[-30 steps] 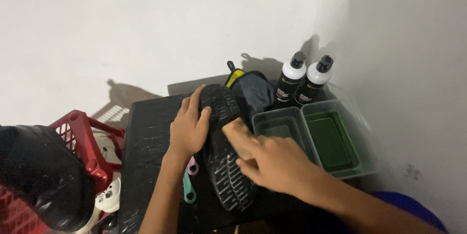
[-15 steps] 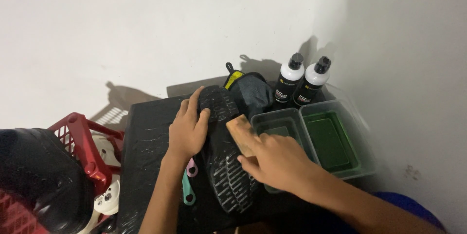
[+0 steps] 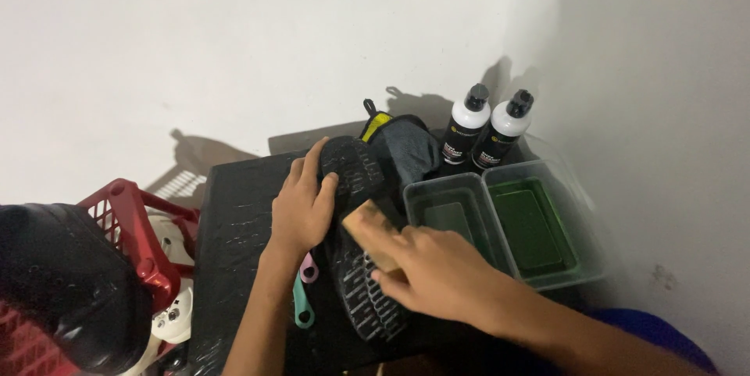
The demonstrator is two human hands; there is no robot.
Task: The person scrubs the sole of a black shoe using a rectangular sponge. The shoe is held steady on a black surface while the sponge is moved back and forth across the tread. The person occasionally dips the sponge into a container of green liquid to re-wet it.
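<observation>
since a second ago the right hand (image 3: 445,274) has slid a little down and toward the person along the sole, and the tan block under it has come with it; the left hand (image 3: 301,208) and the shoe have barely shifted.

the black shoe (image 3: 363,243) lies sole-up on the black table (image 3: 234,228), toe end away from the person, heel end near the table's front edge. the left hand's fingers are curled over the toe end and its near side, pinning the shoe in place. the right hand's fingers are closed around the tan brush block (image 3: 373,229), which presses on the middle of the sole; its bristles are hidden, so it may be a sponge instead.

judging from the sole, the scrubbing looks part-way: the tread near the heel shows pale streaks, possibly suds, while the toe end under the left hand looks plain dark and the grey upper is not being touched.

just beside the shoe, two clear tubs (image 3: 500,220) hold greenish water, with two white bottles (image 3: 484,134) with black caps behind them against the wall. pink and teal handles (image 3: 305,290) poke out from under the left wrist. a red basket (image 3: 133,220) stands to the left.
</observation>
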